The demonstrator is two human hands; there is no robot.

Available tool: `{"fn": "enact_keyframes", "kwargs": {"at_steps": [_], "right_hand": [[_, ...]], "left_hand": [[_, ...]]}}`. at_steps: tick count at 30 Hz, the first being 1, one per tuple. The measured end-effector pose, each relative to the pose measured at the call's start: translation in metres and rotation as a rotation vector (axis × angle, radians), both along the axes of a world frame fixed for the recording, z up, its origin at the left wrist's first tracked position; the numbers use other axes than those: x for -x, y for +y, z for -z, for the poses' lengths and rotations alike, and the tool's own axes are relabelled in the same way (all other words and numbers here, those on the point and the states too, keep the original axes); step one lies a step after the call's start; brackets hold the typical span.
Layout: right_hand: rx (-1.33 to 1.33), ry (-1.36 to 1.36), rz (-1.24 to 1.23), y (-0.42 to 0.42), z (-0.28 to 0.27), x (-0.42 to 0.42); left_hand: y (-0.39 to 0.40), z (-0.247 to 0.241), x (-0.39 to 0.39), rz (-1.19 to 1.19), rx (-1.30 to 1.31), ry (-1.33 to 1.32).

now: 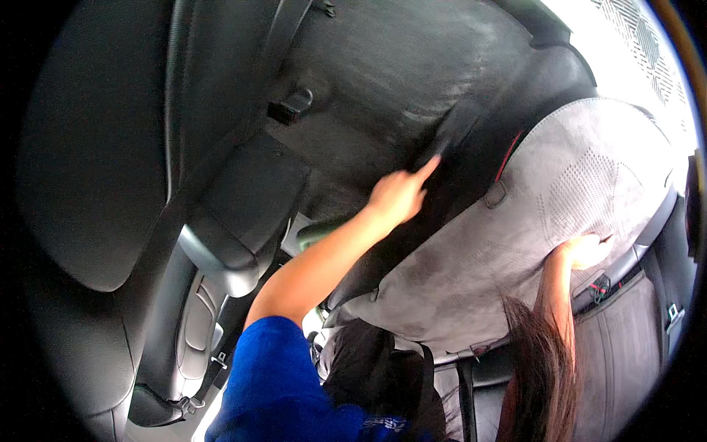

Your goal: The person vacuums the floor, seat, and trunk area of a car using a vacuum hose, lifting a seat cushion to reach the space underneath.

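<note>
My left hand (399, 196) reaches over the dark carpet (409, 61) of a car's floor, its index finger stretched along a dark, long tool (458, 121). The tool is blurred; its exact kind cannot be told. Pale, streaky marks show on the carpet beyond it. My right hand (588, 251) lies on a grey suede-like car seat cover (458, 276), near a perforated patch; its fingers are too washed out to read, and no object shows in it. Long hair hangs over part of my right forearm.
Black padded panels (99, 138) fill the left side. A dark padded block (254, 188) stands beside the carpet, near a black bracket (290, 108). Seat belt buckles (220, 360) show at the lower left. Another grey seat part (618, 342) is at the lower right.
</note>
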State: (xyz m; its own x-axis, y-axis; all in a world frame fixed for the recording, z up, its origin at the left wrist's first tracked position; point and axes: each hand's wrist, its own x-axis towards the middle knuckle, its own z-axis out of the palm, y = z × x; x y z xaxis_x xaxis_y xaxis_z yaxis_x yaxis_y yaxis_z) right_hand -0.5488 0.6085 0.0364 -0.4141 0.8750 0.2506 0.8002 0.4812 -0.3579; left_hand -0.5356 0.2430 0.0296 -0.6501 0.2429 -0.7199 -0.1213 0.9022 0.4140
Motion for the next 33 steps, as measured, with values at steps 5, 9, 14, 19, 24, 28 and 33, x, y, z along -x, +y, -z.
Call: {"fn": "enact_keyframes", "kwargs": {"at_steps": [5, 9, 14, 19, 24, 28, 33], "right_hand": [[0.008, -0.001, -0.006, -0.002, -0.001, 0.001], [-0.023, 0.002, -0.026, 0.007, 0.005, -0.008], [-0.010, -0.013, -0.085, -0.015, -0.003, 0.005], [-0.010, -0.007, -0.017, 0.008, 0.004, -0.001], [-0.006, -0.018, -0.036, 0.009, 0.010, -0.007], [0.006, 0.002, -0.085, -0.003, 0.001, 0.000], [0.044, -0.008, -0.061, -0.019, 0.009, 0.003]], "left_hand": [[-0.049, -0.067, -0.043, -0.008, 0.133, -0.316], [-0.026, -0.066, 0.024, -0.389, -0.216, -0.229], [0.038, 0.023, 0.077, -0.382, -0.145, 0.209], [0.011, -0.003, -0.055, -0.181, -0.098, -0.052], [-0.046, -0.062, -0.040, -0.162, -0.257, 0.256], [-0.033, -0.046, 0.048, -0.667, -0.070, -0.028], [-0.003, -0.013, -0.038, -0.497, 0.102, -0.294]]}}
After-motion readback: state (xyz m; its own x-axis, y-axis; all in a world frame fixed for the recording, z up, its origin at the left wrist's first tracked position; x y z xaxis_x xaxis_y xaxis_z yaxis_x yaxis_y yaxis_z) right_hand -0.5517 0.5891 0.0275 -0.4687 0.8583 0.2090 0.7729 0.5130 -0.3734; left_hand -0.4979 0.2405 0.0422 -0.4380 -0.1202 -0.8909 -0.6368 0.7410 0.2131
